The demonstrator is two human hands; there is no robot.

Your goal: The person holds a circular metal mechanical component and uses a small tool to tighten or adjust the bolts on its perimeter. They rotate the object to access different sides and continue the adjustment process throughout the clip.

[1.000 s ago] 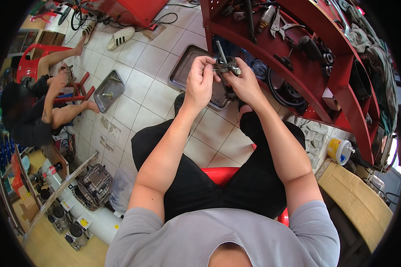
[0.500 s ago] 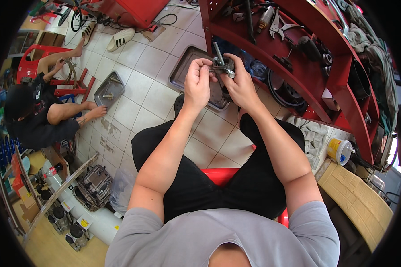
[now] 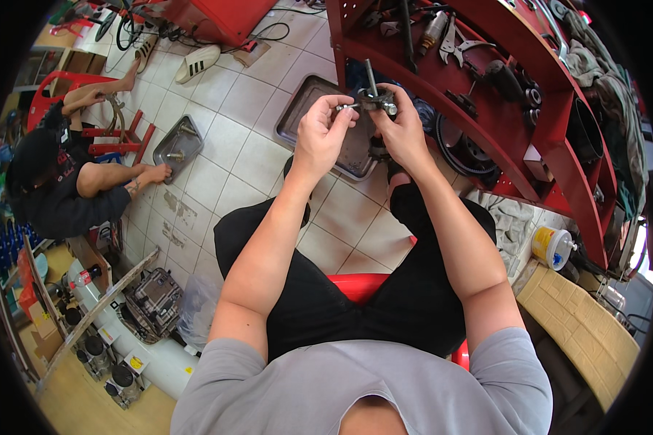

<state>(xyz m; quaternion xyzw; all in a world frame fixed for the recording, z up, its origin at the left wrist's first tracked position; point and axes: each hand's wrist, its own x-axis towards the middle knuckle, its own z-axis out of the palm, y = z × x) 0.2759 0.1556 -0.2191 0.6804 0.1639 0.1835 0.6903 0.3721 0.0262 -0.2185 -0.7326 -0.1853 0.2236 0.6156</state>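
Note:
My right hand (image 3: 401, 130) grips a dark metal part (image 3: 372, 99) with a long metal rod (image 3: 371, 72) standing up from it. A shiny bolt-like end sticks out on its right side. Left of it, my left hand (image 3: 322, 134) pinches a small shiny metal pin or bolt (image 3: 347, 106) between thumb and fingers, close to the dark part. Whether the two pieces touch is hard to tell. Beneath both hands a grey metal tray (image 3: 290, 116) lies on the tiled floor. Another dark metal piece (image 3: 378, 148) shows below my right hand, partly hidden.
A red steel shelf (image 3: 442, 87) with wrenches (image 3: 450, 45) and dark metal parts rises at right. A co-worker (image 3: 72, 174) sits at left, one hand by a smaller tray (image 3: 180, 148). A white bucket (image 3: 551, 245) and grey cloth (image 3: 504, 225) are at right, a clear plastic bag (image 3: 198, 308) at lower left.
My right hand has moved slightly right with the dark part and rod. My left hand has drawn apart from it, showing the small metal piece. The co-worker's raised hand has shifted.

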